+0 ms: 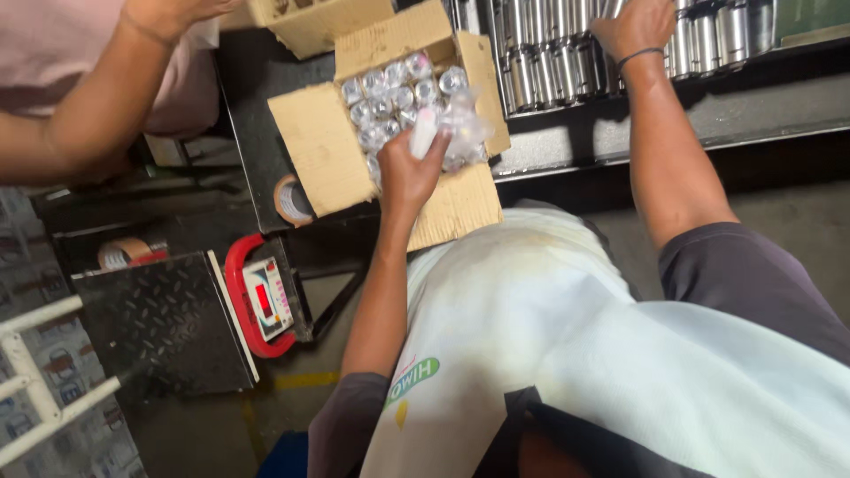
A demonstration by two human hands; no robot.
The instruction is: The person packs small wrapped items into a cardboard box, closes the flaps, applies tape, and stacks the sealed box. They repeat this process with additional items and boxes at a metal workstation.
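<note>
meanwhile left hand grips wrapped cylinder over box.

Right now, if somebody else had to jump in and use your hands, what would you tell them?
Left hand: holding a white wrapped part over the open cardboard box.
Right hand: resting on the shiny metal cylinders lined up on the dark bench.
Done: the box already holds rows of plastic-wrapped parts.
Left: many cylinders are on the bench, unwrapped.
Nearby: another person's arm at upper left; a red scale on the floor.
</note>
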